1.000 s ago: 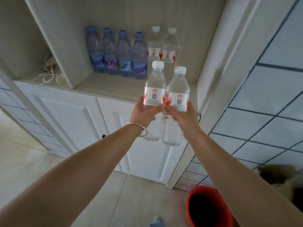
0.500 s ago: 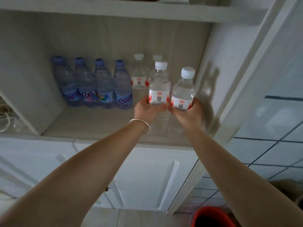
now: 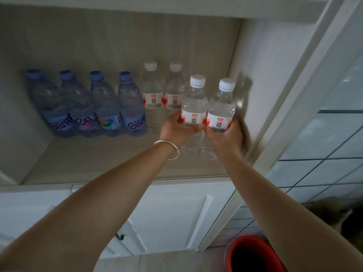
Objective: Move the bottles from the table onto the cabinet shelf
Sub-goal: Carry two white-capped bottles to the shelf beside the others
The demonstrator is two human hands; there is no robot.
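Left hand (image 3: 177,128) grasps one clear bottle (image 3: 194,107), right hand (image 3: 227,137) another (image 3: 221,110), touching, upright over the shelf (image 3: 98,160); six bottles stand at 10 o'clock.

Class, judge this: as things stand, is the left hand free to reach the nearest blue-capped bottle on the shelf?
Probably not: the left hand already grips a clear bottle, though the path to the blue-capped bottle looks unobstructed.
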